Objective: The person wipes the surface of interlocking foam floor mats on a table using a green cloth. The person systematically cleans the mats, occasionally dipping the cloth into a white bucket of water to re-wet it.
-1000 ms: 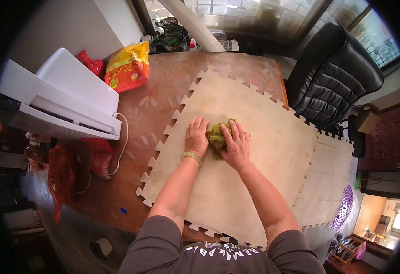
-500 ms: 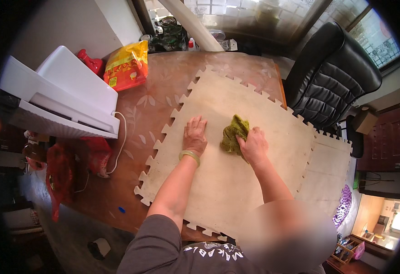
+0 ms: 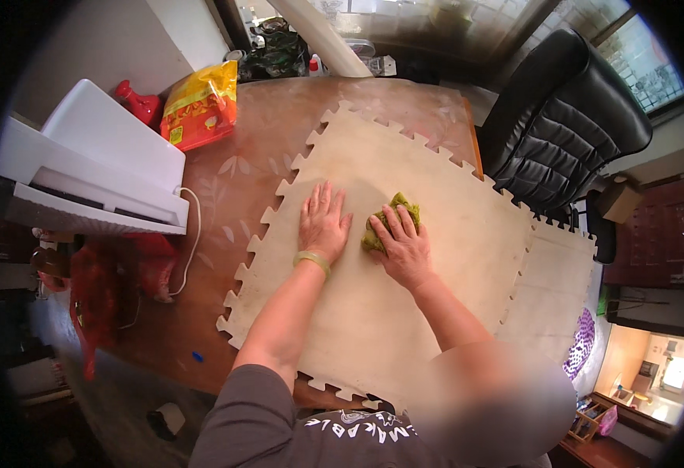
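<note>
A large cream foam mat [image 3: 373, 312] with jigsaw-toothed edges lies on the table. My left hand [image 3: 325, 224], with a pale green bangle [image 3: 313, 260] at its wrist, rests flat and open on the mat, holding nothing. To its right, my right hand [image 3: 406, 251] presses down on a crumpled green cloth [image 3: 412, 208]. Its fingers lie over the cloth, which bunches out past the fingertips and to the left; the part under the palm is hidden.
Brown table [image 3: 225, 187] shows around the mat. At left stand a white appliance [image 3: 116, 156] with a cord, a yellow-and-red bag [image 3: 202, 105], a red object [image 3: 137, 104] and red plastic bags [image 3: 96, 296]. A black chair [image 3: 556, 125] stands far right; a small blue piece [image 3: 197, 356] lies near left.
My right hand has shifted slightly left and spread over the cloth, flattening and covering more of it. My left hand stays on the mat, its fingers more extended. The view has shifted slightly.
</note>
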Motion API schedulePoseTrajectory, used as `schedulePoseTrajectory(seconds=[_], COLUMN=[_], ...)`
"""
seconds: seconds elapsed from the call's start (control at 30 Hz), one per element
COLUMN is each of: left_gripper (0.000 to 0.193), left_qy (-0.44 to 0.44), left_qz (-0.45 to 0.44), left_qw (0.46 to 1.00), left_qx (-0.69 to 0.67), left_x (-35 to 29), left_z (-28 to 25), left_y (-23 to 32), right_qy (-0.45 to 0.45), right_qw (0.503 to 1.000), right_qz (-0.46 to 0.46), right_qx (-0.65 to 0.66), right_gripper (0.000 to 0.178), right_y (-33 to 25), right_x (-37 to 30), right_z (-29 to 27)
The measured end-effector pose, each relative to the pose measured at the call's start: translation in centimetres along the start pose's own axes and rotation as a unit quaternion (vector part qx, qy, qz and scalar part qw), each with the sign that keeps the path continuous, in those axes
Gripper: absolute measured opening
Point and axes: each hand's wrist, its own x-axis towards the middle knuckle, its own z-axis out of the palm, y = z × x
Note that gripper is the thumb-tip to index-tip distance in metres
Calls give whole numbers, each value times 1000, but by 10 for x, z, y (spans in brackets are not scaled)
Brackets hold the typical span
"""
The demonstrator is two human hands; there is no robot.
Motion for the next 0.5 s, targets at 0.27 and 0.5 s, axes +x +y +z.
schedulePoseTrajectory(seconds=[0.27, 0.5], left_gripper=[52, 53], left_qy=[-25, 4], left_qz=[0, 17], left_qw=[1000, 1000], left_qx=[9, 16], left_x=[-1, -1], left_z=[0, 5], left_y=[1, -2], right_qy=[60, 95], right_qw=[997, 989], right_qz=[44, 109], right_qx=[1, -19], right_gripper=[60, 49], right_y=[16, 54], right_x=[28, 113], right_z=[27, 50])
